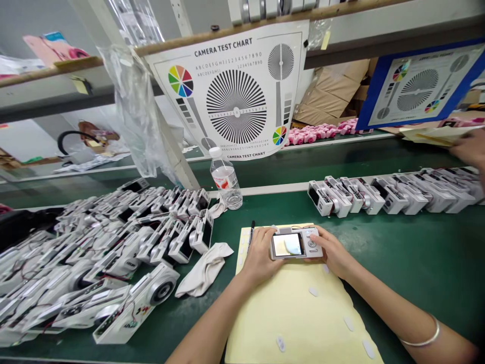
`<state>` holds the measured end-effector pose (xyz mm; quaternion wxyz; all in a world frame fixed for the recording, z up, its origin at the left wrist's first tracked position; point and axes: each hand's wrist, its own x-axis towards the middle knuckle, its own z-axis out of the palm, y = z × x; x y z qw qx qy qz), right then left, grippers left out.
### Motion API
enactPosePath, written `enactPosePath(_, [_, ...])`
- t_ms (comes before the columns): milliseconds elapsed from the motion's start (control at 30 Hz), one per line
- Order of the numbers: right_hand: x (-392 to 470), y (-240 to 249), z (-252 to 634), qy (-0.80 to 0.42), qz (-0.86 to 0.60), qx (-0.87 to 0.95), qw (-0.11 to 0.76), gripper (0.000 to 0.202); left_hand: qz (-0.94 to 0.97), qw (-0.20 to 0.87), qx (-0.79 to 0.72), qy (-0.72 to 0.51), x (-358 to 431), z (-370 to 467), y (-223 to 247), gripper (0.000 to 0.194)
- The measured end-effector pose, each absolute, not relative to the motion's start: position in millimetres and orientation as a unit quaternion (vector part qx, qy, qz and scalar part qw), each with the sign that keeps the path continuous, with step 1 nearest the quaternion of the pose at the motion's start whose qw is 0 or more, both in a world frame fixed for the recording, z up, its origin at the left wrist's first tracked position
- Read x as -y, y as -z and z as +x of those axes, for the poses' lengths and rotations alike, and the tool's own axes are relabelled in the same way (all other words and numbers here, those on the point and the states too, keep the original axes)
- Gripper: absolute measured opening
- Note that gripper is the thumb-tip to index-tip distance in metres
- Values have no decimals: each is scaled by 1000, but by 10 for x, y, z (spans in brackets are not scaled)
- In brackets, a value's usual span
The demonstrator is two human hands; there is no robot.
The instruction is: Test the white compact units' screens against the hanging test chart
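A small silver-white digital camera (306, 243) is held just above a pale yellow sheet (299, 313), its lit screen facing me. My left hand (261, 255) grips its left end, with fingers along the top and the thumb below. At the other end, my right hand (331, 247) is closed around the body, the thumb by the round button pad. A dark pen (252, 231) lies beside my left hand on the sheet. Several small whitish stickers (280, 344) dot the sheet. To the left lies a crumpled white cloth (204, 270).
Many partly open white cameras (129, 253) crowd the green table (428, 263) on the left. Another row of cameras (401, 194) stands at the back right. A water bottle (226, 182) stands before the hanging camera test chart (235, 96). Another person's hand (470, 149) is at the far right.
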<state>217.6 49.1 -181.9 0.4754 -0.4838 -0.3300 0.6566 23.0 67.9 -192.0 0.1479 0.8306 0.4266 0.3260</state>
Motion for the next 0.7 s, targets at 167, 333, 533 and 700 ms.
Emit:
enactPosePath(167, [-495, 1819, 2172, -656, -486, 327, 475, 25, 830, 152, -429, -322, -682, 230, 1920, 56])
enactPosePath(333, [-496, 1818, 2167, -655, -489, 324, 476, 25, 829, 154, -431, -322, -682, 230, 1932, 58])
enactPosePath(533, [-497, 1819, 2172, -658, -490, 322, 473, 22, 828, 156, -432, -320, -679, 228, 1929, 57])
enactPosePath(700, [-495, 1822, 2169, -655, -493, 321, 474, 22, 829, 158, -431, -320, -672, 231, 1917, 56])
